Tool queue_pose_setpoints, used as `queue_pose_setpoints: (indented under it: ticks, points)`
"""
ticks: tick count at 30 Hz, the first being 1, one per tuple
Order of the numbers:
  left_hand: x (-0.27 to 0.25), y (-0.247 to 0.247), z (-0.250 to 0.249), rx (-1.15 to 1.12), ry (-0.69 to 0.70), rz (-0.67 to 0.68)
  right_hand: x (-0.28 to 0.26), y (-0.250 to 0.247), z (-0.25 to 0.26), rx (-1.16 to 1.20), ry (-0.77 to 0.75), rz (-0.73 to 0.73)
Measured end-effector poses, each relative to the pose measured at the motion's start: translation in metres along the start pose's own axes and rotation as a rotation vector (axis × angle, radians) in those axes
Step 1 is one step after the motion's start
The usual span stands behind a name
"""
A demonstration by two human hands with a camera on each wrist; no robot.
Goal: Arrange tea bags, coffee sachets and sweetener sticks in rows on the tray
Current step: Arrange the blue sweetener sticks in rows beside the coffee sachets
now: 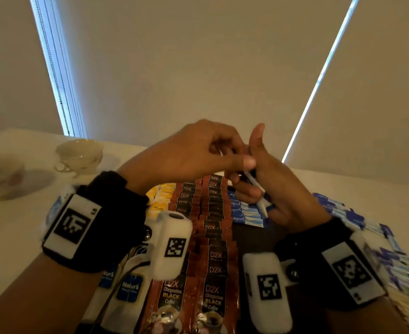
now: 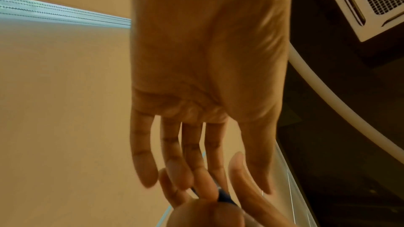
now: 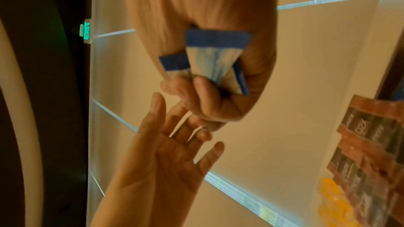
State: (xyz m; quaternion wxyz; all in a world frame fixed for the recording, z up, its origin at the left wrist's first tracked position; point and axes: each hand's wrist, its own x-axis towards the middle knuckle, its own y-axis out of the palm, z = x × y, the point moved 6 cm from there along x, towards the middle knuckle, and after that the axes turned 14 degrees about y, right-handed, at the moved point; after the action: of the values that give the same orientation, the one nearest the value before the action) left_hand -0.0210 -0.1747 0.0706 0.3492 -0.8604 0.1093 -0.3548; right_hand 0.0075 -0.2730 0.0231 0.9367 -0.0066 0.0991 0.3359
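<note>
Your right hand (image 1: 271, 189) has its grip clenched around a small bundle of blue-and-white sweetener sticks (image 3: 215, 59), held up above the tray at about 1 o'clock from the middle of the head view; the right wrist view shows their blue-banded ends fanned out of your curled fingers (image 3: 196, 89). Your left hand (image 1: 194, 153) meets it from 9 o'clock, thumb and forefinger closed onto the top of one stick (image 1: 254, 182) of that bundle, though how firmly they pinch it you cannot tell; the left wrist view shows the other fingers (image 2: 142, 153) nearly straight. Below your hands, a row of sweetener sachets (image 1: 244, 213) printed "equal" lies on the dark tray (image 1: 254, 239), and just beside it toward 9 o'clock run two overlapping rows of brown D2X coffee sachets (image 1: 213, 261), reaching down to 6 o'clock. Further toward 9 o'clock lie yellow tea bags (image 1: 161, 198), and at 7 o'clock white tea bags (image 1: 128, 290) with blue Natur's labels. A loose heap of blue sticks (image 1: 372, 237) lies on the desk (image 1: 17, 237) at 3 o'clock, off the tray. At 10 o'clock a pale teacup (image 1: 80, 153) stands on the desk, with a saucer (image 1: 3, 174) near it at the left edge.
</note>
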Motion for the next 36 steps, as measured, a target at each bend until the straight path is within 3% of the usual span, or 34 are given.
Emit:
queue_pose_setpoints:
  ticks: [4,11,19,26,31,36]
  points:
    - [-0.002,0.005,0.002,-0.071,-0.013,0.020,0.001,0.003,-0.001,-0.047,-0.029,0.018]
    - [-0.002,-0.002,0.005,-0.133,-0.054,-0.120,-0.006,-0.015,0.001,-0.021,0.035,0.074]
    - [0.000,0.002,0.000,0.133,-0.025,-0.118,-0.004,-0.013,-0.005,-0.016,0.081,0.199]
    - [0.000,0.002,-0.007,0.058,-0.025,-0.070,0.000,-0.023,-0.008,0.230,0.171,0.341]
    - [0.002,0.003,-0.005,-0.125,-0.065,-0.137,0.002,-0.027,-0.006,0.311,0.158,0.269]
    - [-0.001,0.002,0.008,-0.052,-0.108,-0.155,-0.001,-0.036,-0.004,0.352,0.134,0.147]
